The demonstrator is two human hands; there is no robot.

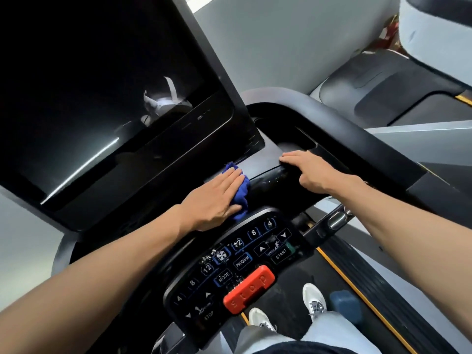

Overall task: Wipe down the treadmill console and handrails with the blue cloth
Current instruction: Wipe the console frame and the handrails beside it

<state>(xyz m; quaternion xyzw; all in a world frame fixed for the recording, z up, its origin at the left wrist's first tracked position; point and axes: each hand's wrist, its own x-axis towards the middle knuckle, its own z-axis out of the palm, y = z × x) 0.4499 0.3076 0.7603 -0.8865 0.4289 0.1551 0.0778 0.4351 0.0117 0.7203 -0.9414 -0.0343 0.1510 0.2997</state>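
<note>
The blue cloth [244, 190] lies bunched on the black console shelf [265, 183], just below the big dark screen [107, 103]. My left hand [217, 198] presses flat on the cloth with straight fingers, and the cloth shows past my fingertips and beside my thumb. My right hand [310, 171] rests palm down on the same shelf to the right, fingers straight, holding nothing. Closer to me is the button panel [237, 267] with wet droplets on it and a red stop key [249, 288]. A metal-tipped handrail grip [337, 221] sticks out under my right forearm.
A recessed tray [286, 136] sits behind my right hand. My white shoes [314, 301] stand on the black belt, beside a blue object [343, 301] on the deck. A neighbouring grey treadmill [383, 98] fills the upper right.
</note>
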